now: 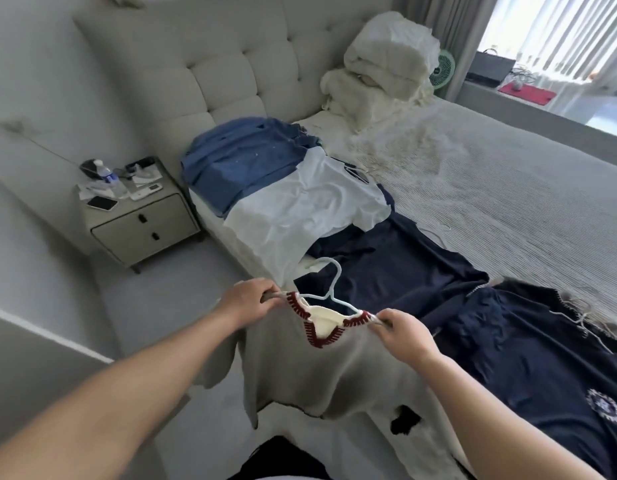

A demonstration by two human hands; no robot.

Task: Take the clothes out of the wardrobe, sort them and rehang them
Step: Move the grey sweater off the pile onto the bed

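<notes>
Head view: both hands' fingers, left (252,301) and right (402,333), pinch the grey sweater's (321,372) shoulders; hanger (335,289) mostly hidden inside.

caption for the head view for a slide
Both hands hold a grey top on its hanger beside clothes spread on the bed.

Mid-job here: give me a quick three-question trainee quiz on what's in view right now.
1. True or false: the grey sweater is on a hanger.
2. Which garment lies nearest the headboard? A) white shirt B) blue shirt C) navy shirt
3. What do the left hand and right hand grip?

Key: 1 true. 2 B. 3 the sweater's shoulders, one each.
</notes>
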